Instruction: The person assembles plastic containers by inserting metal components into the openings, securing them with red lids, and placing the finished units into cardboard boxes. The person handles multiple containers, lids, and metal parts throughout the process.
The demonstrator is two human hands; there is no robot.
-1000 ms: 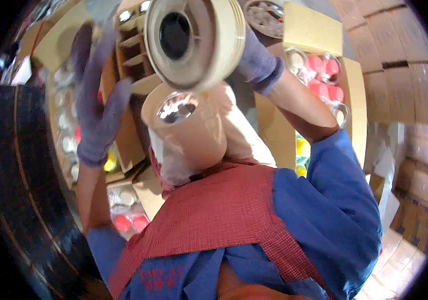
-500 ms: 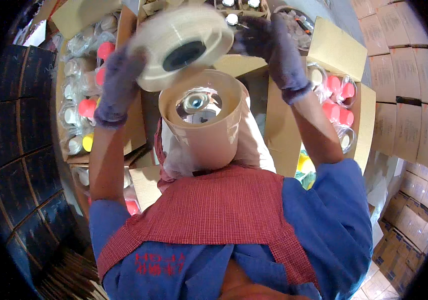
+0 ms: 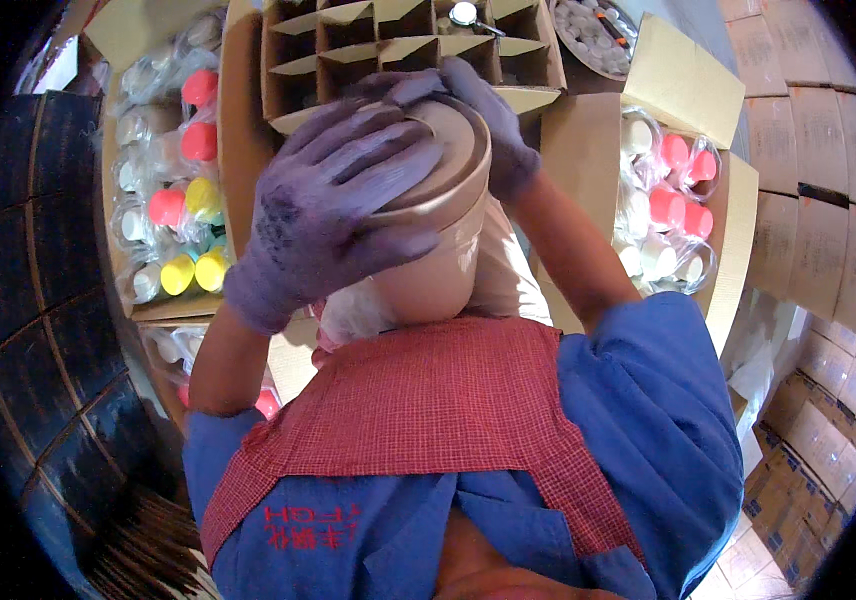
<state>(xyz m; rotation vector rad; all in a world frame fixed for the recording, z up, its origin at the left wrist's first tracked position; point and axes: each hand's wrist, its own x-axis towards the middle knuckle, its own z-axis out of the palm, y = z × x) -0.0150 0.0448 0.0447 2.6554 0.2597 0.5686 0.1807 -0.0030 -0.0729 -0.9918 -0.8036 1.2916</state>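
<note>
A beige plastic bucket [image 3: 438, 275] stands upright close to my apron, between my legs. Its beige lid [image 3: 456, 140] now sits on top, covering the opening. My left hand [image 3: 333, 190], in a purple-grey knit glove, lies across the lid's left side with fingers stretched out. Its thumb rests against the side just below the rim. My right hand [image 3: 493, 125], gloved alike, curls its fingers over the lid's far right edge. Whether the lid is fully seated cannot be seen beneath my hands.
Ahead stands a divided carton [image 3: 408, 50] holding a white-capped bottle [image 3: 463, 14]. Open cartons of wrapped bottles with red, yellow and white caps flank me, left [image 3: 243, 150] and right [image 3: 578, 200]. A round tub [image 3: 593, 45] of small pieces sits far right. Stacked boxes line both sides.
The lid, tilted above the open bucket before, has come down onto it. My left hand has moved right onto the lid; my right hand has moved down and left to its edge.
</note>
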